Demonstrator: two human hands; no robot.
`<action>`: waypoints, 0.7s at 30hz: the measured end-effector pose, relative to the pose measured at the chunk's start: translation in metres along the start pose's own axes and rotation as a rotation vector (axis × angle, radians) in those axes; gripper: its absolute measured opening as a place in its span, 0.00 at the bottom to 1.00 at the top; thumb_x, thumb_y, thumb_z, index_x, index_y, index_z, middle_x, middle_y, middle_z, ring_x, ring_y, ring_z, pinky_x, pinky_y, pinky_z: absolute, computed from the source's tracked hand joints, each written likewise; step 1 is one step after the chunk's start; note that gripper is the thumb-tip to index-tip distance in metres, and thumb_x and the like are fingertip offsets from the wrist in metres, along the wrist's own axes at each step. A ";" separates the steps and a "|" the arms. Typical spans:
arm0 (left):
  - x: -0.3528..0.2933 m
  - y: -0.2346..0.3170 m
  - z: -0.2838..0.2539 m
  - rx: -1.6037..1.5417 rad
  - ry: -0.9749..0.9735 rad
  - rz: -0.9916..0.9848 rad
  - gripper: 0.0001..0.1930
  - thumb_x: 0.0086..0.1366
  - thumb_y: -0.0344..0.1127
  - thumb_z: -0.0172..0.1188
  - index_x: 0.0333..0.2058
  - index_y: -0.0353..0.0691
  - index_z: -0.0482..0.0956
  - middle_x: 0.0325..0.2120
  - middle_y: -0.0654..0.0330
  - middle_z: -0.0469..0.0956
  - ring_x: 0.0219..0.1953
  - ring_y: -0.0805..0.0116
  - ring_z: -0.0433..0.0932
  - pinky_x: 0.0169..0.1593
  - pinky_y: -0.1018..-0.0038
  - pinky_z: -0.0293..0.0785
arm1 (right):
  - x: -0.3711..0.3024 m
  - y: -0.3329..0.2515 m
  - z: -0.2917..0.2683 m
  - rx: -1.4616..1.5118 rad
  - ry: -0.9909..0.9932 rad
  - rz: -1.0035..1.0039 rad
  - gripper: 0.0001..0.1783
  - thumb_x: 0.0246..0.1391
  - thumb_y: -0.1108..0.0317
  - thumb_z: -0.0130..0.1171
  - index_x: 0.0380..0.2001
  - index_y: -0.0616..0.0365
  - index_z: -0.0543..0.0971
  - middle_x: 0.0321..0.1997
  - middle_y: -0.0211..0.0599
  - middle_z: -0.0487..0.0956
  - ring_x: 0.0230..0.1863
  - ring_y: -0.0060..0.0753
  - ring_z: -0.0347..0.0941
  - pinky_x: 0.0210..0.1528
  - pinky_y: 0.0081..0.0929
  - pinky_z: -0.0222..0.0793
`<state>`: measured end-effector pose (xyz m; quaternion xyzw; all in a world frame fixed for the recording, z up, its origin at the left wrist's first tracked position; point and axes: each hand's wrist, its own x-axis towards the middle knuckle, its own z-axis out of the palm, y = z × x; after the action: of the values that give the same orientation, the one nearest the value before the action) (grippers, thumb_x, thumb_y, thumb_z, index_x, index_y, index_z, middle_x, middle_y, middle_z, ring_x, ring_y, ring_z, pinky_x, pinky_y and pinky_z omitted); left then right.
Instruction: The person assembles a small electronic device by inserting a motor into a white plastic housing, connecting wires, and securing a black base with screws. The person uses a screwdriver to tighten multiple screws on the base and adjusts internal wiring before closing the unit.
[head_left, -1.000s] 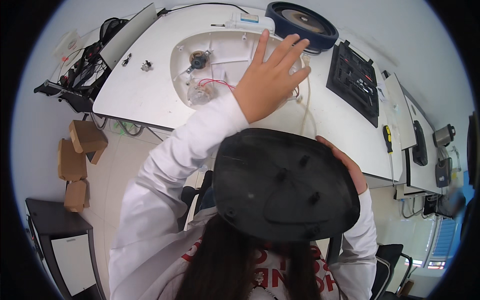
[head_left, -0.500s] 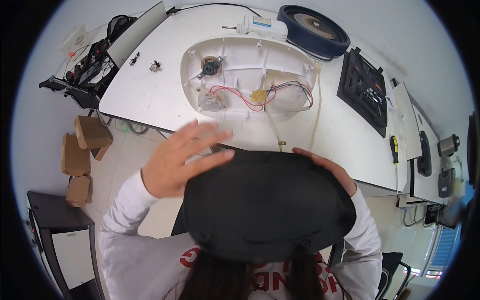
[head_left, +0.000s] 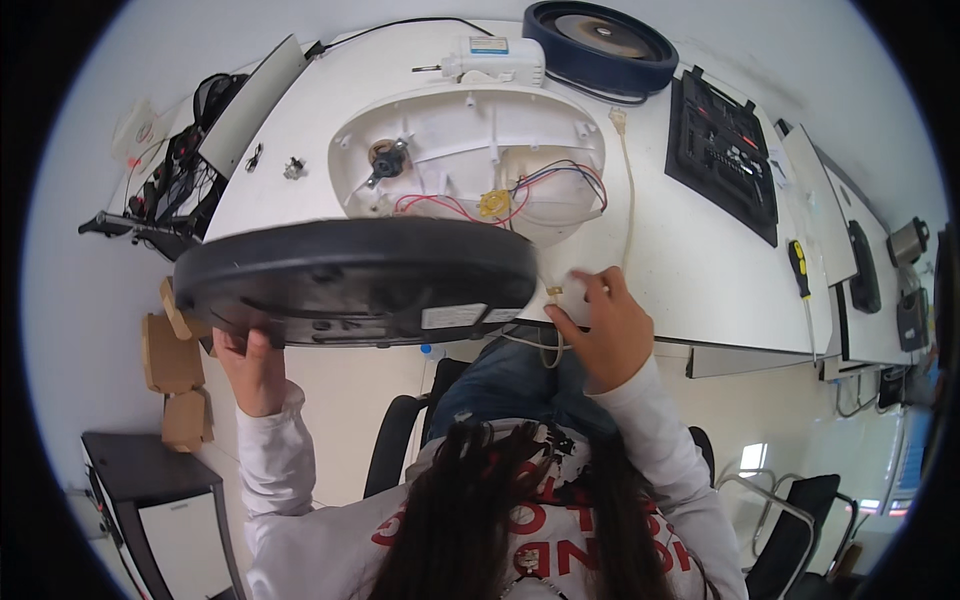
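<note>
On your side of the shell [head_left: 455,122], your left hand [head_left: 251,372] grips the lid [head_left: 350,270]; your right hand [head_left: 612,335] has fingers apart. Hold the lid clear of the wires [head_left: 572,165].

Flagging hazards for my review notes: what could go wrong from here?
The black cover could tip or slip, since only the left hand seems to grip it, at its near edge. It might pinch the red wires exposed in the open shell. The cord loops over the table edge and could snag.
</note>
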<state>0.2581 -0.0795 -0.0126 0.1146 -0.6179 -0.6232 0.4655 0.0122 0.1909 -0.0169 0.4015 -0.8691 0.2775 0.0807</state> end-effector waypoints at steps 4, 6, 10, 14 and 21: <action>0.016 -0.012 0.005 -0.138 -0.014 -0.014 0.28 0.61 0.39 0.58 0.55 0.37 0.59 0.49 0.59 0.69 0.52 0.65 0.68 0.57 0.67 0.61 | -0.002 -0.003 0.005 0.247 0.079 0.016 0.13 0.52 0.68 0.56 0.40 0.56 0.70 0.28 0.35 0.73 0.27 0.35 0.73 0.28 0.25 0.68; 0.020 -0.021 0.011 -0.201 -0.003 -0.048 0.28 0.61 0.40 0.57 0.56 0.37 0.58 0.51 0.58 0.67 0.53 0.65 0.67 0.58 0.66 0.61 | -0.003 0.000 -0.012 0.582 0.047 0.200 0.10 0.54 0.70 0.53 0.40 0.58 0.70 0.25 0.37 0.75 0.25 0.33 0.73 0.29 0.22 0.67; 0.030 -0.036 0.022 -0.327 -0.107 -0.092 0.28 0.64 0.38 0.54 0.58 0.37 0.55 0.55 0.57 0.64 0.56 0.63 0.64 0.59 0.63 0.60 | 0.021 0.024 -0.050 0.712 -0.011 0.290 0.07 0.56 0.70 0.52 0.34 0.63 0.73 0.19 0.35 0.72 0.19 0.23 0.64 0.24 0.19 0.59; 0.039 -0.049 0.024 -0.380 -0.072 -0.177 0.26 0.65 0.41 0.50 0.58 0.38 0.58 0.55 0.57 0.64 0.56 0.62 0.64 0.60 0.63 0.59 | 0.053 0.050 -0.051 0.532 0.016 0.053 0.08 0.52 0.66 0.58 0.31 0.61 0.77 0.23 0.36 0.76 0.22 0.25 0.68 0.25 0.21 0.61; 0.040 -0.061 0.014 -0.362 -0.060 -0.166 0.25 0.67 0.47 0.47 0.58 0.41 0.60 0.56 0.58 0.64 0.56 0.62 0.64 0.58 0.63 0.60 | 0.082 0.063 -0.014 0.701 0.127 -0.018 0.08 0.47 0.66 0.63 0.29 0.59 0.79 0.26 0.31 0.79 0.23 0.24 0.69 0.27 0.20 0.62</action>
<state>0.1994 -0.1109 -0.0460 0.0610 -0.4980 -0.7633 0.4069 -0.0901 0.1780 -0.0013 0.3943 -0.7108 0.5824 -0.0058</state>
